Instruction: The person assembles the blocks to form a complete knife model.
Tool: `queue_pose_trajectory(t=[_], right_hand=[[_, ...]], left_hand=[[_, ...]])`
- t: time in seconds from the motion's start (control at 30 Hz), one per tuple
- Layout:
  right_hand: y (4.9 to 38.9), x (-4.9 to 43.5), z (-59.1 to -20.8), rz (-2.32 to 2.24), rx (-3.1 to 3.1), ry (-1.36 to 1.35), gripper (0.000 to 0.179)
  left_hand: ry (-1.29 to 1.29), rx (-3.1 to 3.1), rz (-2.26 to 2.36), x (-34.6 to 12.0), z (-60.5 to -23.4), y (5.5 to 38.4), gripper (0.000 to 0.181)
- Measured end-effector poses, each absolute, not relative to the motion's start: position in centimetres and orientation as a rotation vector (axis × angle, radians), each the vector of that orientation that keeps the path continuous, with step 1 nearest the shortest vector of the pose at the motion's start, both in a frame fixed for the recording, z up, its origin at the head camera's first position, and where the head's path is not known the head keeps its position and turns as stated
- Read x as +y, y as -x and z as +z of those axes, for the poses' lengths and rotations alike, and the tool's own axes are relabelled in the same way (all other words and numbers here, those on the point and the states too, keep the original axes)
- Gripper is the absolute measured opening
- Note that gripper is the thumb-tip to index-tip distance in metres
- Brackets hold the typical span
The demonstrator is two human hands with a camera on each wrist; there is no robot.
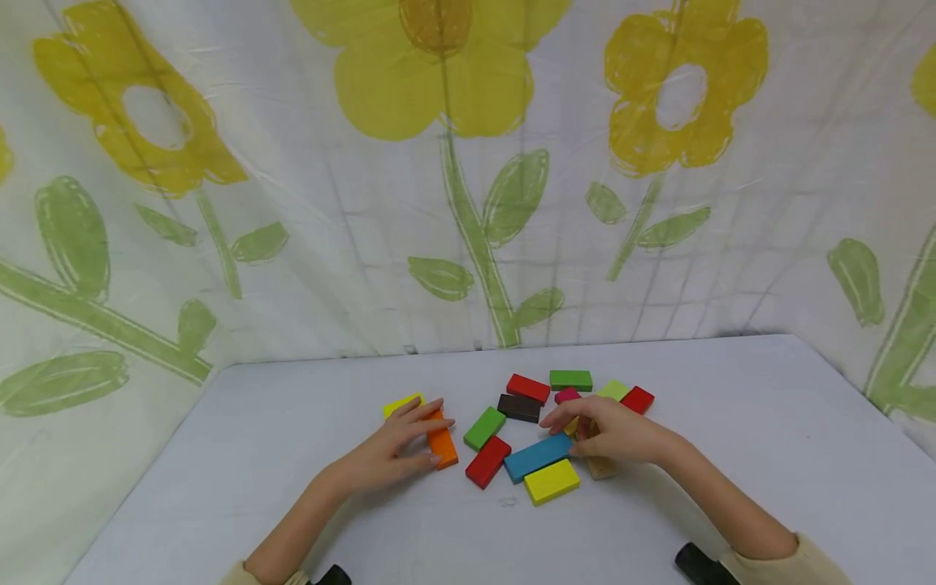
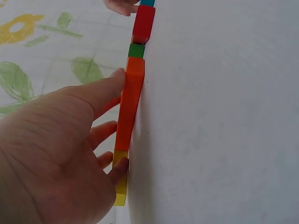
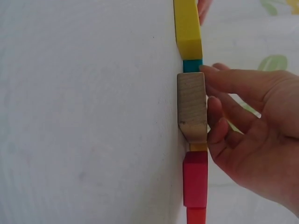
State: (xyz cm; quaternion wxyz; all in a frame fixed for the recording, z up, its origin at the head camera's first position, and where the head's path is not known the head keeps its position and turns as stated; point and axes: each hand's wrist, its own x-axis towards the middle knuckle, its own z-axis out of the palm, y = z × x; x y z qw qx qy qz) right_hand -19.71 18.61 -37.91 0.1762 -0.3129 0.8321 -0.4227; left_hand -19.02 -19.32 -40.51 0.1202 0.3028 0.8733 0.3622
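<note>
In the head view, my left hand rests at an orange block, with its thumb near the block's front end and its fingers over the far end. A yellow block lies partly under those fingers. In the left wrist view the fingers are relaxed beside the orange and yellow blocks. My right hand reaches over the right of the pile, its thumb by the end of a blue block. A plain wooden block sits close to its loosely bent fingers; the hand partly hides it in the head view.
Between the hands lie green, red and dark brown blocks. A front yellow block touches the blue one. More blocks, including a far green one and a right-hand red one, lie behind. A flowered sheet hangs behind the white table.
</note>
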Motion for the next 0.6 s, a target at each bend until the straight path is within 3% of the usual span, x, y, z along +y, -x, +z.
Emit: queue_pose_trajectory(t=[0.37,0.6], right_hand=[[19.6,18.5,-38.2,-1.181,2.395,0.858,0.033],[19.6,18.3,-38.3,-1.179,2.41,0.852,0.03]], left_hand=[[-0.875,2.704,0.883,-19.2,-39.3,18.5,0.057],[-0.981,2.766,0.832,-19.6,-39.2,18.6,0.03]])
